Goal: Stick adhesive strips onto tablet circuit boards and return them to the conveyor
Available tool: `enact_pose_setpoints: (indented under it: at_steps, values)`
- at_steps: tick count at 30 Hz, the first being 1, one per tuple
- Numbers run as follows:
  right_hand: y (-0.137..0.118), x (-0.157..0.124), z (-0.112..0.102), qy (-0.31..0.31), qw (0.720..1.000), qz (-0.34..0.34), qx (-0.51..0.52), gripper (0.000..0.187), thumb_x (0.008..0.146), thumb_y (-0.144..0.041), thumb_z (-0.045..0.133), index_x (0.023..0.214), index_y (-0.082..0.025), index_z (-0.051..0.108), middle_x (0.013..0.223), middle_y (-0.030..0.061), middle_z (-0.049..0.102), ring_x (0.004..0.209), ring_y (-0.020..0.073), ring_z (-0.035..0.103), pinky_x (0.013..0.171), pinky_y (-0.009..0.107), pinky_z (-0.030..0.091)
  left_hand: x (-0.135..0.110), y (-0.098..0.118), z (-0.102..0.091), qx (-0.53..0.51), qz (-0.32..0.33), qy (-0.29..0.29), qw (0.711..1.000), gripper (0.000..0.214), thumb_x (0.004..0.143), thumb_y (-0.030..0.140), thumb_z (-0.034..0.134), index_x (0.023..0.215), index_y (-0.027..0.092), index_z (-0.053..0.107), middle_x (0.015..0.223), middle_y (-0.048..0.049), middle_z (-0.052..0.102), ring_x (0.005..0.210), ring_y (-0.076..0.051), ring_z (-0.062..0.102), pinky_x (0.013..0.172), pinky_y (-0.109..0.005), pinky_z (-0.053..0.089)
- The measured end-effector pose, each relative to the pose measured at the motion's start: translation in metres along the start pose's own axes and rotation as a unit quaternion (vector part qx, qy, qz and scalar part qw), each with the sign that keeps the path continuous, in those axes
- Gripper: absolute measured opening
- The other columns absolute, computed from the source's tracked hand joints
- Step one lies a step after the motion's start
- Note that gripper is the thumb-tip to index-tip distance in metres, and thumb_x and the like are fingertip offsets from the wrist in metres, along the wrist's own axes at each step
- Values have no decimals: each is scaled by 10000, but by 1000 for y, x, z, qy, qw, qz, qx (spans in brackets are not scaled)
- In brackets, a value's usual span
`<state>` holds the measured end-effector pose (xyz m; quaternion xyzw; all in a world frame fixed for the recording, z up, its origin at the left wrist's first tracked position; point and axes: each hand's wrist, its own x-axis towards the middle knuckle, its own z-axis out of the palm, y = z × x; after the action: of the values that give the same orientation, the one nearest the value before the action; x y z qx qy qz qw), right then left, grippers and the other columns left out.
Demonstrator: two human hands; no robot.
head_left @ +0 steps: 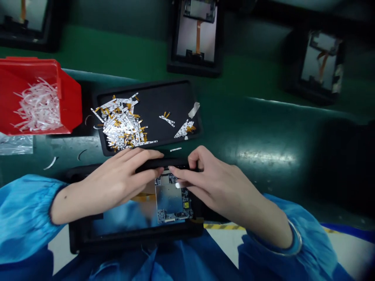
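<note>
My left hand point(114, 181) and my right hand point(216, 183) both grip a black bar point(164, 164) from opposite ends, fingers over its top and near its edge. Below it lies a circuit board point(172, 201) with a silver shield plate, partly covered by my right fingers. The board sits in a black-framed device holder point(131, 237). Just beyond my left hand stands a black tray point(166, 93), holding a heap of white strips with amber flex tails point(121, 123). Two smaller groups of these strips lie to the right in the tray.
A red plastic bin point(70, 101) at the left holds white peeled backing strips point(38, 105). Several black-framed units rest on the green bench mat point(249, 78) further out. Loose white scraps lie on the mat, and yellow-black tape point(225, 226) runs along the near edge.
</note>
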<state>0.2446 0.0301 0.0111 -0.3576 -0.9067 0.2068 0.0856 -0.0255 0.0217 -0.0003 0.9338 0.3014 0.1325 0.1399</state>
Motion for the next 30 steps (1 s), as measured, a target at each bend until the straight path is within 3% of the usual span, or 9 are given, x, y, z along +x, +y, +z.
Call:
enact_pose_setpoints:
  at_steps: [3, 7, 10, 12, 14, 17, 19, 21, 30]
  values:
    - [10, -7, -12, 38, 988, 0, 147, 267, 1018, -241, 551, 1210, -296, 728, 1022, 68, 586, 747, 125, 597, 596, 270, 533, 0, 1, -1, -7, -11, 2, 1000, 303, 1036, 209, 408, 1201, 170, 659, 1339, -157, 616, 1156, -280, 637, 920, -396, 565]
    - [15, -19, -23, 220, 927, 70, 295, 210, 983, -295, 643, 1102, -401, 781, 1013, 62, 661, 852, 181, 639, 588, 320, 526, 6, 2, 0, -8, -13, -11, 1000, 360, 1055, 257, 384, 1356, 218, 577, 1367, -132, 609, 1205, -262, 625, 947, -377, 555]
    - [13, -19, -18, 291, 897, 107, 315, 150, 971, -352, 664, 917, -343, 803, 849, 52, 657, 797, 182, 629, 551, 310, 511, 12, 3, 2, 6, 16, -13, 1000, 385, 1062, 238, 362, 1390, 193, 559, 1337, -147, 631, 1152, -257, 646, 902, -374, 556]
    - [11, -12, -9, 282, 880, 154, 349, 274, 1014, -374, 595, 799, -262, 723, 741, 10, 598, 595, 107, 561, 451, 252, 454, 14, 3, 2, 33, 37, -14, 999, 378, 1060, 222, 370, 1372, 163, 574, 1333, -163, 637, 1108, -265, 656, 876, -381, 546]
    - [11, -2, 0, 249, 846, 187, 433, 310, 1054, -403, 503, 809, -231, 583, 710, -34, 576, 431, 49, 483, 339, 206, 374, 14, 3, 1, 74, 63, -16, 995, 382, 1056, 187, 368, 1380, 136, 562, 1334, -166, 643, 1105, -269, 652, 873, -380, 527]
    - [13, 9, 8, 175, 799, 178, 547, 235, 1004, -402, 599, 899, -257, 446, 752, -59, 642, 474, 89, 636, 358, 195, 506, 13, 3, 0, 130, 108, -17, 985, 379, 1047, 139, 366, 1376, 89, 548, 1329, -160, 658, 1156, -268, 635, 901, -379, 504]
    - [15, 12, 10, 146, 795, 169, 564, 290, 933, -327, 712, 930, -264, 429, 788, -60, 665, 573, 128, 715, 458, 229, 616, 12, 3, 0, 141, 115, -18, 983, 374, 1045, 135, 380, 1375, 80, 545, 1342, -160, 654, 1195, -270, 621, 924, -385, 500]
    - [16, 11, 11, 143, 798, 167, 561, 319, 892, -260, 752, 946, -263, 438, 810, -59, 672, 606, 137, 734, 494, 234, 645, 12, 3, 0, 133, 108, -22, 985, 375, 1045, 142, 395, 1388, 91, 538, 1357, -157, 645, 1210, -272, 615, 939, -392, 502]
    - [21, 11, 15, 149, 800, 145, 563, 339, 864, -232, 797, 925, -270, 466, 673, -79, 670, 572, 157, 731, 425, 218, 584, 13, 0, -2, 113, 99, -40, 988, 403, 1044, 162, 456, 1440, 108, 503, 1404, -164, 608, 1224, -286, 619, 921, -399, 521]
